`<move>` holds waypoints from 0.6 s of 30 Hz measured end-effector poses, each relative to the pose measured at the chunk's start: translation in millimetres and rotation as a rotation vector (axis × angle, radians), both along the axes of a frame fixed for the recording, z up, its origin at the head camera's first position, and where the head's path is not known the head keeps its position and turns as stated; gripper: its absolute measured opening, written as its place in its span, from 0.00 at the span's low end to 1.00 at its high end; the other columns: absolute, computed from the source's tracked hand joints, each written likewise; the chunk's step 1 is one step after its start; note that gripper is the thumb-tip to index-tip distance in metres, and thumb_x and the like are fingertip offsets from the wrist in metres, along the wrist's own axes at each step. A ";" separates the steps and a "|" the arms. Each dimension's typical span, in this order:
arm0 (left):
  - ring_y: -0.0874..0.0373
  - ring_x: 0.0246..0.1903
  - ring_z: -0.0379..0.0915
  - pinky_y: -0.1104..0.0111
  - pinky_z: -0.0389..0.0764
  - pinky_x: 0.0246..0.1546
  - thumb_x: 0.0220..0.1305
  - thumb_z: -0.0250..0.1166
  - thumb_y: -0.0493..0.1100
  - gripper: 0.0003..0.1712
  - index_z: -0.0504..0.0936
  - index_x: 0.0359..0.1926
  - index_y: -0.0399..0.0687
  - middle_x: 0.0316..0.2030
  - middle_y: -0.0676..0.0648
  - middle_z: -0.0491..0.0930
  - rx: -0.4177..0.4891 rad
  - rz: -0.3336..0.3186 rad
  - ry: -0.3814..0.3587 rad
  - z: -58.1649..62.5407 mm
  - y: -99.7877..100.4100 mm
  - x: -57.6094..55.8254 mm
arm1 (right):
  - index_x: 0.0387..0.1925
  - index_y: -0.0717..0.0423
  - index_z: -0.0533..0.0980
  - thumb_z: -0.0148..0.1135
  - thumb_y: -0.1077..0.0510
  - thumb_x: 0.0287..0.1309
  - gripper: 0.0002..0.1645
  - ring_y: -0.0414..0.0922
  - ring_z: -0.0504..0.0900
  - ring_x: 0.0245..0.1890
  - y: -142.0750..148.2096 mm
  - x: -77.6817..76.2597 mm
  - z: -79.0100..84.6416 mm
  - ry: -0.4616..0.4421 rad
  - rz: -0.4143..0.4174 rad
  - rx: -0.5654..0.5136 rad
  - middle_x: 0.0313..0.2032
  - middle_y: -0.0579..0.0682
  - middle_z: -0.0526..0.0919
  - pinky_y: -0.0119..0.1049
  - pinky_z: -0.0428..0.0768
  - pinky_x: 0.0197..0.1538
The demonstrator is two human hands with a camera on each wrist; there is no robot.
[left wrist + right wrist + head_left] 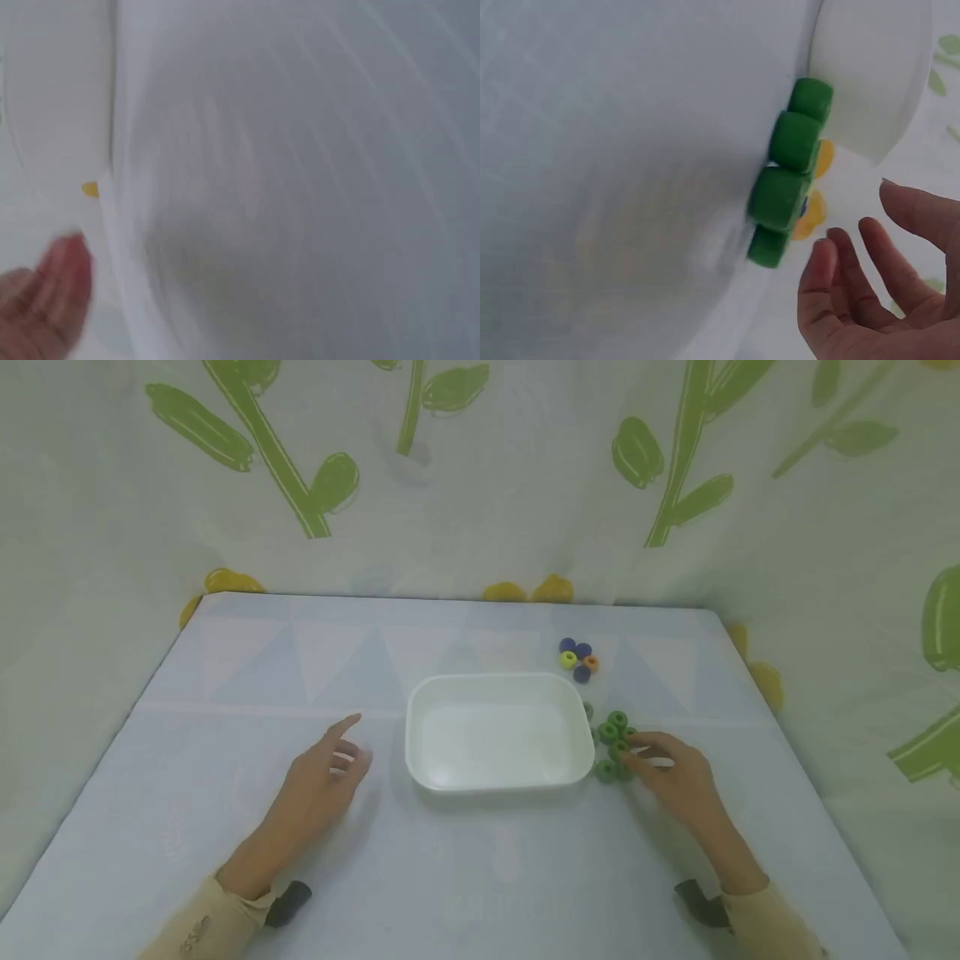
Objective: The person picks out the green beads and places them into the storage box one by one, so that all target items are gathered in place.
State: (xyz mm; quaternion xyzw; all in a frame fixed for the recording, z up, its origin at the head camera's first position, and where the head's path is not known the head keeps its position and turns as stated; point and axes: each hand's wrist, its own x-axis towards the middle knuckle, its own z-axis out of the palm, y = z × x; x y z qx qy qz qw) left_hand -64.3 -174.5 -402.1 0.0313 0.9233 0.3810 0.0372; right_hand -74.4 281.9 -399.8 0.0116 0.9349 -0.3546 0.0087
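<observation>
Several green beads (608,732) lie grouped against the right side of a white rectangular tray (498,783). My right hand (678,777) is over the right edge of this group, its thumb and index fingertips overlapping the beads in the head view. In the right wrist view, thumb and fingers (847,285) stand apart with a gap between them and nothing held, beside a row of green beads (778,198). To the left of the tray, my left hand (322,785) hovers with loosely bent fingers and holds nothing. The left wrist view catches those fingers (64,281) blurred.
Behind the tray's back right corner sits a small cluster of dark blue beads (567,645), with a yellow bead (568,660) and an orange bead (591,663). A pale patterned table (337,877) carries everything. Leaf-printed cloth (495,510) hangs behind its far edge.
</observation>
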 end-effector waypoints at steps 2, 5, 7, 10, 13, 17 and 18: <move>0.49 0.41 0.85 0.59 0.90 0.42 0.75 0.55 0.48 0.33 0.60 0.75 0.48 0.48 0.38 0.83 0.162 -0.021 -0.056 -1.8 3.7 -4.5 | 0.56 0.57 0.79 0.67 0.53 0.63 0.22 0.54 0.83 0.51 3.8 1.3 -5.7 0.011 -0.008 -0.011 0.55 0.58 0.84 0.35 0.88 0.46; 0.52 0.38 0.85 0.65 0.91 0.39 0.74 0.57 0.44 0.32 0.60 0.75 0.48 0.46 0.35 0.82 0.358 -0.045 -0.136 -7.6 9.2 -11.5 | 0.58 0.59 0.77 0.67 0.56 0.62 0.24 0.57 0.82 0.53 7.9 3.2 -12.0 -0.051 -0.015 -0.023 0.56 0.61 0.82 0.43 0.88 0.49; 0.51 0.39 0.86 0.65 0.91 0.40 0.73 0.57 0.42 0.33 0.60 0.75 0.47 0.46 0.33 0.81 0.438 -0.051 -0.167 -11.2 13.2 -15.0 | 0.59 0.60 0.77 0.67 0.57 0.61 0.25 0.59 0.81 0.55 9.1 4.5 -14.8 -0.078 -0.008 -0.021 0.57 0.62 0.81 0.49 0.87 0.51; 0.50 0.39 0.86 0.64 0.91 0.41 0.72 0.59 0.42 0.34 0.61 0.75 0.47 0.46 0.34 0.81 0.500 -0.043 -0.203 -14.7 20.1 -18.1 | 0.58 0.60 0.77 0.68 0.58 0.59 0.25 0.58 0.80 0.54 8.6 5.3 -17.6 -0.056 0.002 0.000 0.56 0.62 0.82 0.51 0.86 0.53; 0.50 0.38 0.86 0.63 0.91 0.41 0.70 0.61 0.42 0.35 0.61 0.75 0.49 0.45 0.36 0.80 0.525 -0.022 -0.226 -16.0 27.2 -19.5 | 0.56 0.60 0.78 0.69 0.59 0.58 0.24 0.57 0.81 0.52 7.1 5.6 -18.3 -0.025 0.006 0.023 0.54 0.61 0.83 0.52 0.87 0.52; 0.51 0.36 0.86 0.63 0.91 0.40 0.69 0.62 0.41 0.35 0.62 0.75 0.50 0.45 0.38 0.80 0.533 0.018 -0.239 -16.4 34.3 -19.5 | 0.57 0.61 0.77 0.69 0.59 0.58 0.25 0.58 0.81 0.52 6.4 6.7 -19.4 -0.044 0.001 0.053 0.54 0.62 0.83 0.53 0.86 0.53; 0.51 0.35 0.86 0.63 0.91 0.40 0.69 0.62 0.41 0.35 0.63 0.74 0.51 0.45 0.38 0.79 0.534 0.029 -0.241 -16.2 35.6 -19.3 | 0.57 0.61 0.77 0.69 0.59 0.58 0.25 0.58 0.82 0.52 6.2 7.0 -19.6 -0.050 0.000 0.060 0.54 0.62 0.83 0.53 0.86 0.53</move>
